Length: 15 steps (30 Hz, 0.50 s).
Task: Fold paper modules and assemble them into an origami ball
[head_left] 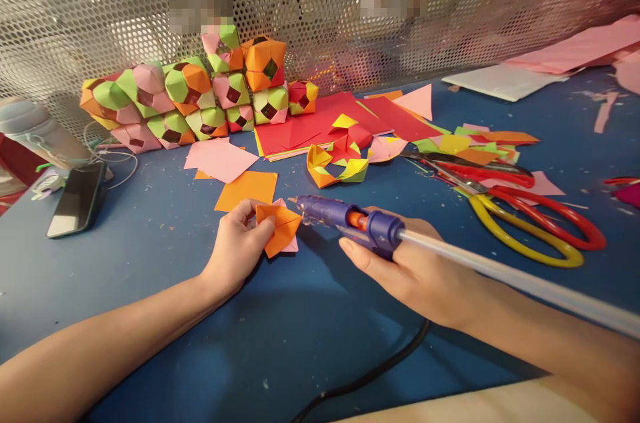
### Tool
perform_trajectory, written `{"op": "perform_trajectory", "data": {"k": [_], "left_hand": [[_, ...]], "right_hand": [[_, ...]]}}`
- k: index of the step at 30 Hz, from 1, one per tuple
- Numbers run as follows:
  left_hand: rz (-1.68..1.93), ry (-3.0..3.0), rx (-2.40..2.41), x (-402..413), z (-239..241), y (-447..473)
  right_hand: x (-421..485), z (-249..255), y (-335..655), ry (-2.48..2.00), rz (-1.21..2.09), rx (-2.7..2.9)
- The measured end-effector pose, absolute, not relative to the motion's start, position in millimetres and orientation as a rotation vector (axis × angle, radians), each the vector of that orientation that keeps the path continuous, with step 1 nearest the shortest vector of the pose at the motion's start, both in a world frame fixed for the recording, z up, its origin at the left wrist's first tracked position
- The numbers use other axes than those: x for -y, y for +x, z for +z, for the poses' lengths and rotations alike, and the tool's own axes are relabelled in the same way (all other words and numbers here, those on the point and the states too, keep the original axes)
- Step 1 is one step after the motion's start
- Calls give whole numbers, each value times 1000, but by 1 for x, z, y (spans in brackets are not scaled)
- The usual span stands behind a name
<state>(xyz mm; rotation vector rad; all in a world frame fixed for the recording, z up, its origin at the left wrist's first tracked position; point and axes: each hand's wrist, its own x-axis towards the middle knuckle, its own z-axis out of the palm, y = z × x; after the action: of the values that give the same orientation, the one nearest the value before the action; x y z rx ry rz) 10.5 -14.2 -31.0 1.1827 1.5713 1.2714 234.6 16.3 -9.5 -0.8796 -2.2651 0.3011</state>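
My left hand [237, 243] pinches a folded orange paper piece [279, 230], with pink paper showing behind it. A blue glue gun [345, 213] lies in the grip of my right hand [415, 270], its nozzle pointing left, close to the paper's upper right corner. From its back end a long clear glue stick [500, 266] sticks out over my right forearm. Whether the nozzle touches the paper I cannot tell. Just beyond my hands lies a partly joined ring of folded paper [320, 173] in yellow, orange, red and green.
Folded paper balls [187, 86] stand stacked against a perforated metal screen [320, 10]. Red paper sheets [300, 123], large scissors [480, 190] and paper scraps lie toward the right. At left are a phone [77, 200] and a bottle [40, 133]. A black cord [370, 380] runs below the glue gun.
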Motion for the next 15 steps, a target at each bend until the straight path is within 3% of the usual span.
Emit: {"op": "perform_trajectory", "data": {"k": [7,15], "left_hand": [[1328,1039,-1406,16,-29,14],[1304,1045,-1369,24,-25,21]], "right_hand": [[-42,-18,223,-993,746,2163],[-64,-34,216,-1204,424,2361]]}}
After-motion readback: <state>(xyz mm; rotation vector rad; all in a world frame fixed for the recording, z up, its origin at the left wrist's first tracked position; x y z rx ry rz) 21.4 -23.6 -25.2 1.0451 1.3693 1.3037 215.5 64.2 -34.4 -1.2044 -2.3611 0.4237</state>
